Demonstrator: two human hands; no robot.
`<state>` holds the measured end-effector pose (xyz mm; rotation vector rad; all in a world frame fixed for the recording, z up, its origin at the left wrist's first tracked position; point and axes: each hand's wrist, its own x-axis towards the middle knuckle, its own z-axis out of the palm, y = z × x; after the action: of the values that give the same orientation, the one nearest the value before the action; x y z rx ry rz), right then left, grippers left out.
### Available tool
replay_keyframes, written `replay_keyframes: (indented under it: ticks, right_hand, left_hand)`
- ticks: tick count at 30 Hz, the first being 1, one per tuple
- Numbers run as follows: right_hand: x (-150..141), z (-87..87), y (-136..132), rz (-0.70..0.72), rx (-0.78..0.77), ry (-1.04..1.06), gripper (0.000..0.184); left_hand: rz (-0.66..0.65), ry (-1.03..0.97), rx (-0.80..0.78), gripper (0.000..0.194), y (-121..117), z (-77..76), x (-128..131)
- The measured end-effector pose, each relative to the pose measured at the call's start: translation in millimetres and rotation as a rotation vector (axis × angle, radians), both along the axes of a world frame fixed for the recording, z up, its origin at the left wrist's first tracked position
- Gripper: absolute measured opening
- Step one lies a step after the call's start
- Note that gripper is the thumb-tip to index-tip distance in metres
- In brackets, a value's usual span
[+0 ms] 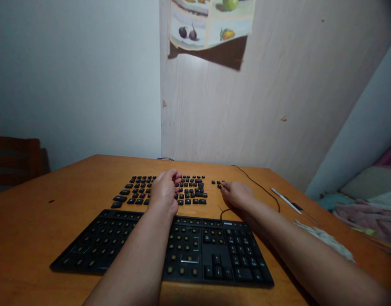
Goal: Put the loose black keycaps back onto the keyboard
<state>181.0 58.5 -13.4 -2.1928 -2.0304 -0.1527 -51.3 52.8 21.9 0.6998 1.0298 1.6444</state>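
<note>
A black keyboard (211, 263) lies in front of me, its main letter area stripped down to bare key posts. The number pad and arrow keys still carry their caps. Beyond it, loose black keycaps (141, 191) are laid out in rows on the table. My left hand (165, 189) hovers over these rows with its fingers curled in; whatever it may hold is hidden. Farther right, my right hand (236, 194) pinches at a small keycap (219, 187) in a little separate group, and its fingertips partly cover that group.
The wooden table (32, 238) reaches to the wall. A black cable (259, 185) curves behind my right arm. A white strip (286, 200) and a pale crumpled cloth (326, 240) lie at the right. One small black piece (51, 201) sits far left, near a wooden chair (16, 157).
</note>
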Motion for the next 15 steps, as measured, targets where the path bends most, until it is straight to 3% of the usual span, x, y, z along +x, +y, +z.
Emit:
replay_keyframes:
  ticks: [7,15]
  right_hand:
    - [-5,-2.3,21,-0.011,-0.009,0.018,0.039]
    - [-2,-2.9,24,0.007,-0.016,0.065,0.031]
  left_hand:
    - [-0.007,-0.005,-0.021,0.019,-2,2.4,-1]
    - [-0.017,0.009,-0.028,0.02,-2,2.1,-1]
